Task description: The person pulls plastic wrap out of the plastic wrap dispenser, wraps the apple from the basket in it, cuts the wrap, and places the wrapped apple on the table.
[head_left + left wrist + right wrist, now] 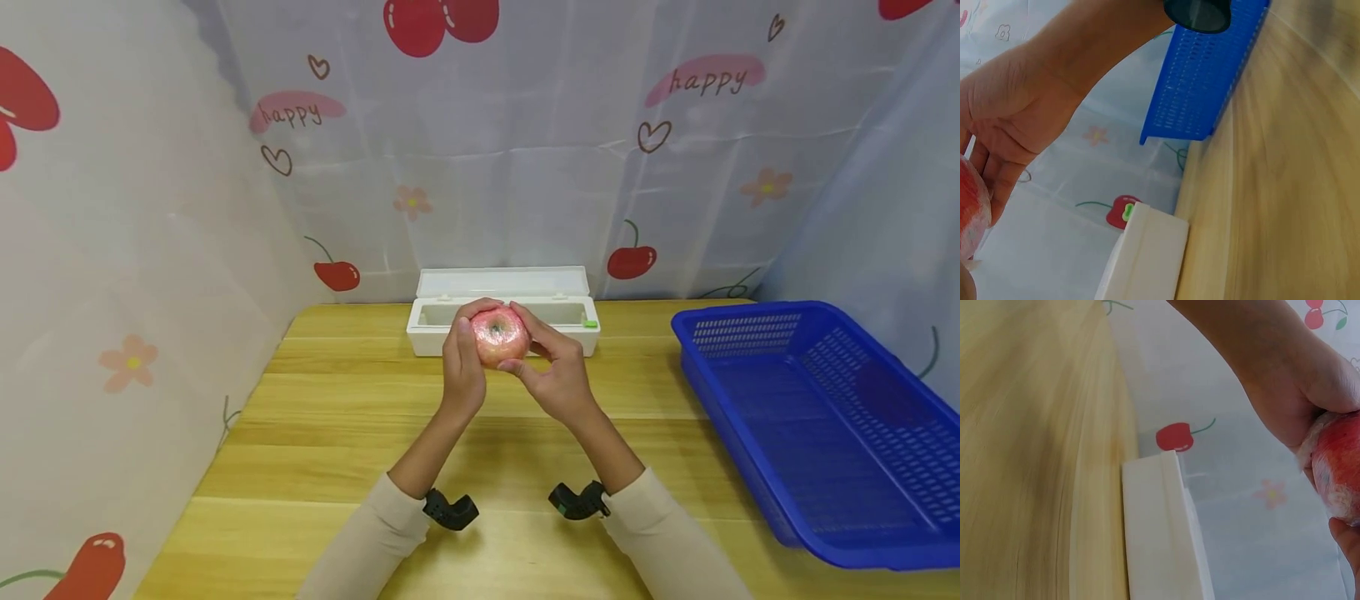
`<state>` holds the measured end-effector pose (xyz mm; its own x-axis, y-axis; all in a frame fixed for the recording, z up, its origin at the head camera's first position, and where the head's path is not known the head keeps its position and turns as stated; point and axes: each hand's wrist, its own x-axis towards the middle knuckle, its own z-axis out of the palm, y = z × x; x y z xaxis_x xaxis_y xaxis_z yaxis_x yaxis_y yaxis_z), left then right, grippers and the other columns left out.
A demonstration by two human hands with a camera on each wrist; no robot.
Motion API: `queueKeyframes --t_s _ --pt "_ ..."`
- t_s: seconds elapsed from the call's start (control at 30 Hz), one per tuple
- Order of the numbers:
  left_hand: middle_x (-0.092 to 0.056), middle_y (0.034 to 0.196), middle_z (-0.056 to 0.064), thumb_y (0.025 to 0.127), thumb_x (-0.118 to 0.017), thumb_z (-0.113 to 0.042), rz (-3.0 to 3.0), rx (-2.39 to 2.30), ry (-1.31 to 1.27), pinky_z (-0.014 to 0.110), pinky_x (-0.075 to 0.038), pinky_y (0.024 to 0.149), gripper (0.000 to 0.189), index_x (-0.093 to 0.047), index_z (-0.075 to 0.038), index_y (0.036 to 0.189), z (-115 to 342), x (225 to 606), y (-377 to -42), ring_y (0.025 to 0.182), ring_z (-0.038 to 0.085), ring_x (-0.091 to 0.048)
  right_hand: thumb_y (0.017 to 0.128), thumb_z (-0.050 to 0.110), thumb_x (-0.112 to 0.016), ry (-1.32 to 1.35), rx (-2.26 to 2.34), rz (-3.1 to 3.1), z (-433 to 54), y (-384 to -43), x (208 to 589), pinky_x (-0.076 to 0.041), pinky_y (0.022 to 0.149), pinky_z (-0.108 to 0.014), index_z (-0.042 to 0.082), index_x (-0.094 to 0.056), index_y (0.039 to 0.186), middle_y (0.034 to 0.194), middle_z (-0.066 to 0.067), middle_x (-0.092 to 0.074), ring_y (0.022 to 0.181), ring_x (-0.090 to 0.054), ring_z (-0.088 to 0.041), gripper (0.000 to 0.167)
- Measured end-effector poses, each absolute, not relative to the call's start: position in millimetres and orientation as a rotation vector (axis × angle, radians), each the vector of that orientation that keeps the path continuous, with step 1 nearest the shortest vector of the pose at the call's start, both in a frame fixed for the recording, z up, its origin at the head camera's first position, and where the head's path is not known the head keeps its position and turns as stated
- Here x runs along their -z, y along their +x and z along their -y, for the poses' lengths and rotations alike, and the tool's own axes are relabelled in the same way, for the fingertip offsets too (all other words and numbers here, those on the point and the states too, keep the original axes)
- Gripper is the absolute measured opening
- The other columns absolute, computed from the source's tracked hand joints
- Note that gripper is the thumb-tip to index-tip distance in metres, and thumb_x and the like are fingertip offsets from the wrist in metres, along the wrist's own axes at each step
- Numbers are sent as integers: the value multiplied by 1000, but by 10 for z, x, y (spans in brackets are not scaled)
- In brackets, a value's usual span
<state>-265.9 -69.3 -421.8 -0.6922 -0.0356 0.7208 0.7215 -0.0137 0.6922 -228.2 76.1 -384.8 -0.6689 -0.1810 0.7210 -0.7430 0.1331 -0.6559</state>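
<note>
A red apple (498,337) with a shiny film wrapping is held up between both hands, over the front of a white box. My left hand (463,367) holds its left side, with the thumb lying along the near side and fingers behind. On the other side my right hand (561,375) grips it, thumb at the lower edge and fingers curled around the far side. Film bunches at the edge of the apple (1341,462) in the right wrist view. Beneath and behind is the long white box (502,342), its lid (502,282) raised.
At the right of the wooden table (337,450) stands a blue perforated plastic basket (813,433). A small green piece (590,324) sits on the white box's right end. Printed white curtains (510,167) enclose the back and sides.
</note>
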Motion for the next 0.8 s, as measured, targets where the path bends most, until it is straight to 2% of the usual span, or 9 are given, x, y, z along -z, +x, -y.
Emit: queueKeyframes --t_s 0.13,0.37,0.53,0.8 --pt "-62 130 12 112 -24 -25 1704 1820 -709 36 -53 98 45 -59 -4 132 722 4215 -2658 120 25 -58 76 -13 -81 901 -1573 1955 -744 -2285 3849 -56 93 -42 -15 -49 141 139 -31 -55 123 -59 -43 72" --pt "-55 143 16 113 -24 -32 1668 1841 -800 40 -49 106 50 -53 -3 141 758 4201 -2679 131 30 -51 78 -17 -77 954 -1683 1933 -754 -2380 3977 -56 94 -41 -12 -42 147 151 -27 -45 133 -51 -41 77" --pt "-57 139 20 113 -26 -36 1679 1848 -812 38 -51 104 51 -54 -2 138 757 4195 -2682 128 30 -54 79 -15 -78 958 -1716 1932 -784 -2511 4148 -57 92 -39 -2 -46 149 153 -17 -48 134 -52 -34 78" --pt "-64 128 12 113 -23 -29 1733 1781 -724 35 -53 99 49 -60 -1 129 740 4221 -2671 118 25 -59 83 7 -80 965 -1673 1908 -796 -2516 4185 -57 91 -31 4 -52 148 151 -10 -52 132 -56 -29 70"
